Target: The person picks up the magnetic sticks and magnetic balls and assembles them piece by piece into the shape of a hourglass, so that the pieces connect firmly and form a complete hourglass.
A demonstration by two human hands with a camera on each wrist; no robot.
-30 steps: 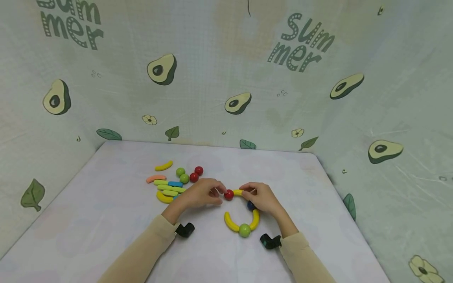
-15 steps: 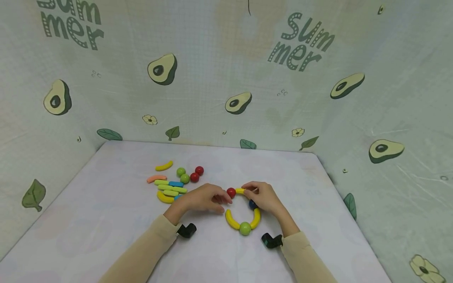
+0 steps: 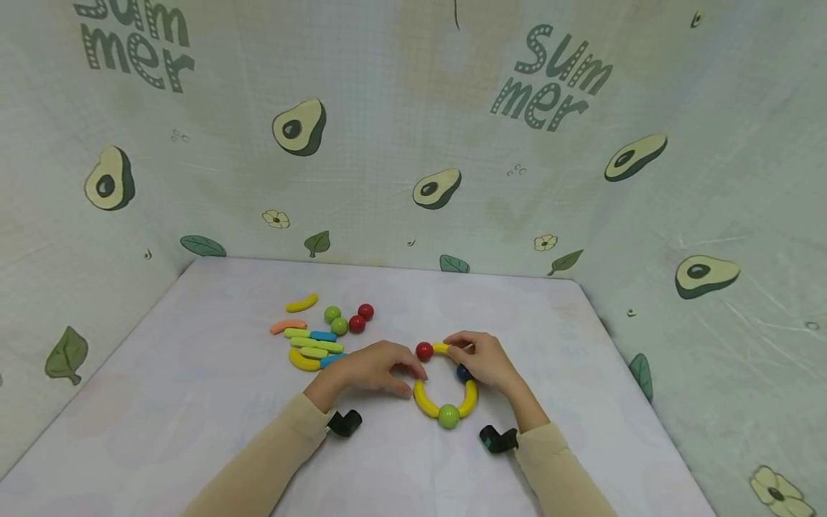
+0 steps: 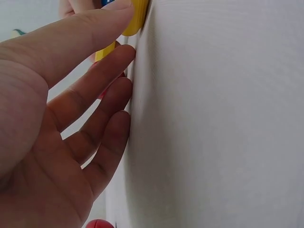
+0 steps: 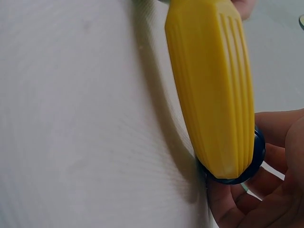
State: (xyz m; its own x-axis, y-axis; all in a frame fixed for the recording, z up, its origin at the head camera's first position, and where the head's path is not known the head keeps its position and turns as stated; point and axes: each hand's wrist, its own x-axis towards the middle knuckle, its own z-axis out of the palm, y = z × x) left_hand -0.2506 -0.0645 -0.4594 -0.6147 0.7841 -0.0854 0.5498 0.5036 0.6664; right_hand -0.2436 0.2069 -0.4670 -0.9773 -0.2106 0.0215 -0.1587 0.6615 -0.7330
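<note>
Down from beside the red ball (image 3: 424,351), the left hand (image 3: 375,370) has moved to the free end of the left yellow bar (image 3: 423,401). Its fingers are slightly bent and spread from the thumb, around that end; I cannot tell whether they touch it. With thumb and fingertips, the right hand (image 3: 487,361) pinches the upper yellow bar (image 3: 439,348), whose left end joins the red ball. From there the chain runs through the dark blue ball (image 3: 463,373), the right yellow bar (image 3: 469,397) and the green ball (image 3: 449,416) to the left yellow bar, an almost closed ring on the table (image 3: 549,330), with a gap on its left. Farther left lie loose green balls (image 3: 339,327), red balls (image 3: 357,324) and coloured bars (image 3: 316,345), near the left forearm.
</note>
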